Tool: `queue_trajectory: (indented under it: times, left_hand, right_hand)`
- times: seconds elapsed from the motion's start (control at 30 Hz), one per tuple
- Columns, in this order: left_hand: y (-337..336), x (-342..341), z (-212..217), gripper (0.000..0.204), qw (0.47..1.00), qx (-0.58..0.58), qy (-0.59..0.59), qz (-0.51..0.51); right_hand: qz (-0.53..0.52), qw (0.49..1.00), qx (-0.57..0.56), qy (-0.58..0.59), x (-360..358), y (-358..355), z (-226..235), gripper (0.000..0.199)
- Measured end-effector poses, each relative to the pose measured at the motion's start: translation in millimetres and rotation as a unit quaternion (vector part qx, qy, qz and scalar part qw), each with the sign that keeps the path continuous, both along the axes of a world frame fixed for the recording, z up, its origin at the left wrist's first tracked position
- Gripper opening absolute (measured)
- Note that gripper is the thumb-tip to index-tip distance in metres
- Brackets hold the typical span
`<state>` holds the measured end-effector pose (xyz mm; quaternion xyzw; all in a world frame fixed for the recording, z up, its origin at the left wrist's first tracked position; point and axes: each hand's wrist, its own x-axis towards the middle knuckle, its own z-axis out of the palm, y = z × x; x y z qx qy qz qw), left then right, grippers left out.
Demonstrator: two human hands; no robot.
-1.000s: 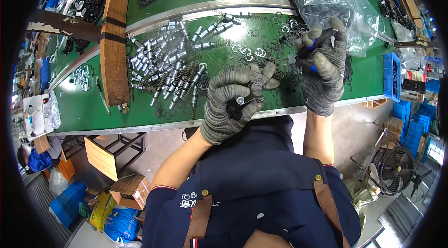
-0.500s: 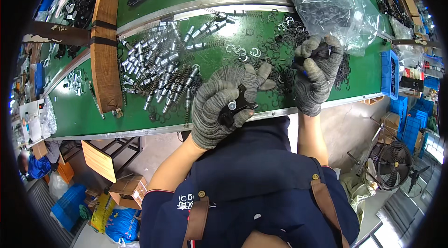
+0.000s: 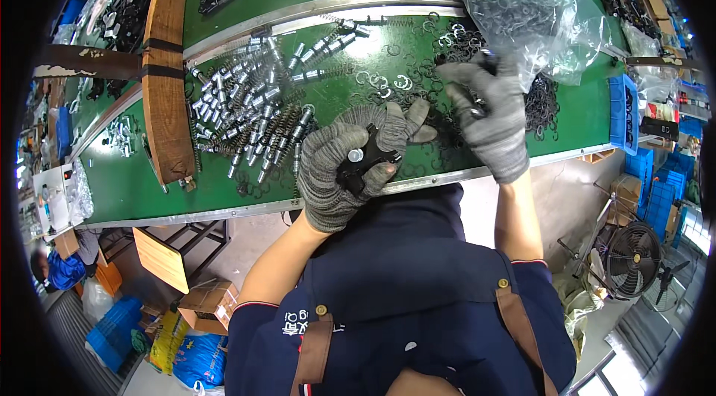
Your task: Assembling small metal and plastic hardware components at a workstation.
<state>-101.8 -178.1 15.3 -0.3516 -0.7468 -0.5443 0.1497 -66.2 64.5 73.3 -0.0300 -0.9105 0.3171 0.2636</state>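
In a grey knit glove, my left hand [image 3: 328, 172] is closed around a black bracket-like part [image 3: 371, 165] with a round silver pin end [image 3: 356, 155] showing in it. This hand is just above the table's near edge, and two of its fingertips stretch out to the right. My right hand [image 3: 492, 109], gloved the same way, is over the loose black rings [image 3: 548, 109] and smeared by motion. Something dark shows among its fingers, too blurred to name. Between the hands and a little farther off lie shiny C-shaped rings [image 3: 384, 84].
A pile of silver pins with springs [image 3: 257, 101] covers the table's left part, beside a wooden post [image 3: 165, 105]. A clear plastic bag [image 3: 522, 4] of black rings lies at the far right. A blue bin [image 3: 620, 116] stands on the right edge; a fan [image 3: 634, 258] is lower right.
My right hand has swung its fingers up and left over the black rings. The left hand has shifted slightly left and turned the black part a little.
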Motion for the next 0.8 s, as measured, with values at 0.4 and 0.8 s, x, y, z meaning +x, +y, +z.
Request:
queue_trajectory:
  times: [0.4, 0.8]
  left_hand:
    - [3.7, -18.1, 4.2, 0.052, 0.976, 0.155, -0.058, -0.14]
    - [-1.3, -2.3, -17.4, 0.062, 0.992, 0.118, 0.033, -0.022]
  right_hand:
    - [0.102, 0.972, 0.169, -0.125, -8.9, 6.1, -16.9, 0.021]
    - [0.41, 0.906, 0.087, 0.06, -155.7, -207.8, 111.1, 0.018]
